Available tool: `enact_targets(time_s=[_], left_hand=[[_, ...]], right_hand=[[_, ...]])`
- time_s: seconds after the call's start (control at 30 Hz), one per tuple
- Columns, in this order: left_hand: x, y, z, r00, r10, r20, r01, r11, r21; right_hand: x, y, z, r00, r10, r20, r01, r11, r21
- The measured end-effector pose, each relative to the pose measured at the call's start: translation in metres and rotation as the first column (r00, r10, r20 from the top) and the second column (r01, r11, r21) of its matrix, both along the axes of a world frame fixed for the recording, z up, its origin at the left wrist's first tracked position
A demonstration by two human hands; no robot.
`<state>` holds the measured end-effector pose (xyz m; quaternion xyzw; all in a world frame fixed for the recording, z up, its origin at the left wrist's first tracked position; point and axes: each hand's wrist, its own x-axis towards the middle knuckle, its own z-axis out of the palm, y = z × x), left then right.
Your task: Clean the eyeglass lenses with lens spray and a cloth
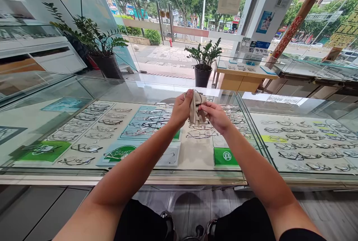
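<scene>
Above the glass counter, my left hand [181, 107] is closed around a beige cleaning cloth [195, 113], thumb uppermost. Folds of the cloth hang below the fingers. A thin dark piece of an eyeglass frame [199, 103] shows against the cloth; most of the glasses is wrapped or hidden. On the other side, my right hand [217, 116] pinches this dark piece at the cloth's right edge with thumb and fingertips. Both hands are close together, and rows of glasses [201, 133] lie under the glass beneath them.
The glass display counter [192, 177] spans the width in front of my knees. Inside are many eyeglasses, green cards [226, 157] and a blue tray [134, 121]. Potted plants [203, 75] stand beyond, before a large window. A wooden side table [235, 81] holds more glasses.
</scene>
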<state>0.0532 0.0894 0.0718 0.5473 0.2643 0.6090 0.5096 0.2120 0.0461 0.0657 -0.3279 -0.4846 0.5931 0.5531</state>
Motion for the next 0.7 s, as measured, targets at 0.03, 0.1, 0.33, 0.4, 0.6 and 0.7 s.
enact_targets(time_s=[0.03, 0.1, 0.33, 0.4, 0.6, 0.7], left_hand=[[0.000, 0.002, -0.001, 1.000, -0.026, 0.012, 0.027, 1.000, -0.015], [-0.001, 0.005, -0.001, 0.996, -0.081, 0.020, 0.081, 0.996, -0.020], [-0.002, -0.003, 0.005, 0.978, -0.203, -0.037, 0.204, 0.979, 0.011], [-0.003, -0.005, 0.006, 0.979, -0.199, -0.049, 0.200, 0.980, 0.007], [-0.001, -0.009, 0.005, 0.991, 0.071, -0.110, -0.058, 0.991, 0.117], [0.000, -0.009, 0.003, 0.988, 0.126, -0.094, -0.114, 0.985, 0.128]], right_hand=[[0.003, 0.001, 0.001, 1.000, -0.011, -0.021, 0.011, 1.000, -0.008], [0.008, 0.003, 0.002, 0.998, -0.022, -0.060, 0.021, 1.000, -0.024], [0.011, 0.006, 0.002, 0.996, -0.027, -0.090, 0.024, 0.999, -0.029], [0.008, 0.005, 0.001, 0.997, -0.018, -0.070, 0.016, 0.999, -0.029], [-0.010, -0.003, -0.004, 0.999, 0.039, -0.010, -0.039, 0.999, 0.000], [-0.016, -0.005, -0.006, 0.999, 0.047, 0.004, -0.047, 0.999, -0.008]])
